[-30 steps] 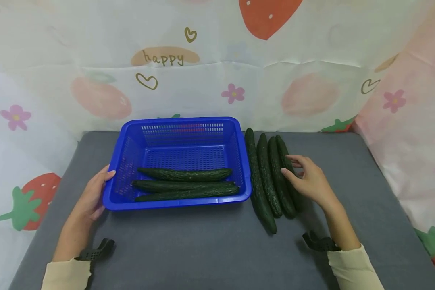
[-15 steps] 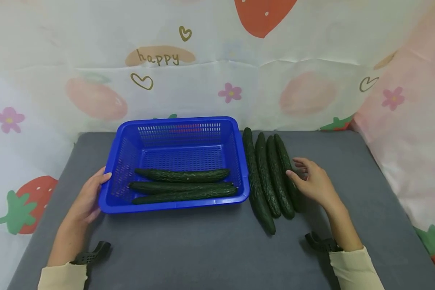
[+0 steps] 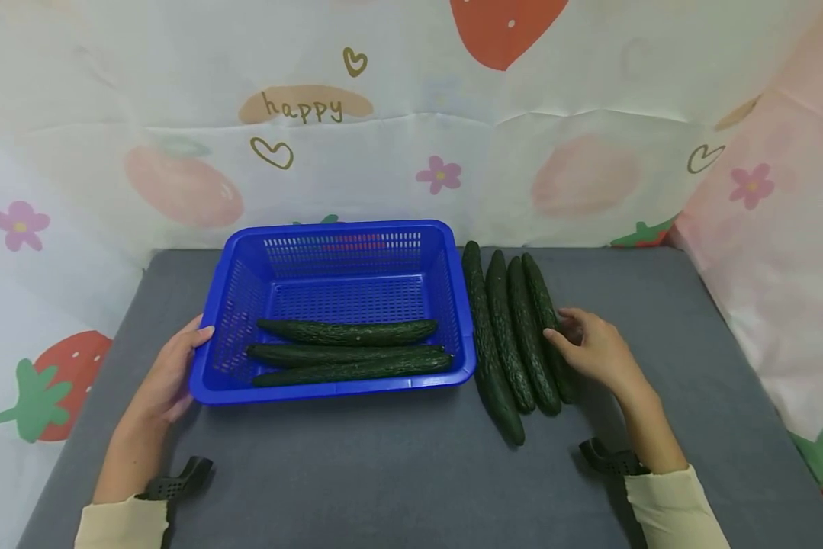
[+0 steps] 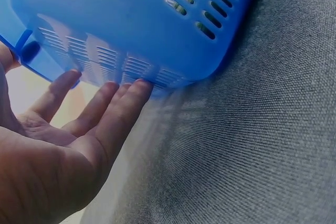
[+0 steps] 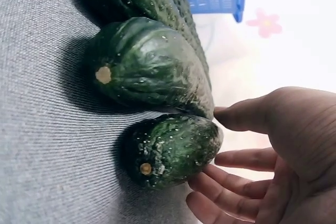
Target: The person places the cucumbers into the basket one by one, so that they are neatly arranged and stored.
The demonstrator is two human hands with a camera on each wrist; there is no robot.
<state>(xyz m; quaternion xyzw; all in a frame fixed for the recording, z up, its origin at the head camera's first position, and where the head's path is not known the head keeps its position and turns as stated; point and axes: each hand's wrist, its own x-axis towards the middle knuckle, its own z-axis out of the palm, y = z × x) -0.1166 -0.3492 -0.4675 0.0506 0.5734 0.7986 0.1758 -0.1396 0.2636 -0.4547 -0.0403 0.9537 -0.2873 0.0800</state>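
In the head view my left hand (image 3: pixel 171 374) grips the left side of a blue plastic basket (image 3: pixel 469 335), thumb over its rim. The left wrist view shows the fingers (image 4: pixel 126 106) spread against the basket's slotted outer wall. Three cucumbers (image 3: pixel 349 332) lie crosswise inside, near the front. Several more lie side by side on the grey cloth, right of the basket. My right hand (image 3: pixel 596 351) is over the rightmost cucumber (image 5: pixel 173 153), with thumb toward its left side and loosely bent fingers along its right side; they stay spread in the right wrist view.
A grey cloth (image 3: pixel 356 473) covers the table. Behind it hangs a pale printed curtain (image 3: pixel 487 213) with strawberries and flowers, meeting the table's back edge close behind the basket. Black bands (image 3: pixel 178 480) sit on both wrists.
My right hand has shifted slightly toward the right and nearer along the rightmost cucumber. The left hand stays on the basket, and the cucumbers have not visibly moved.
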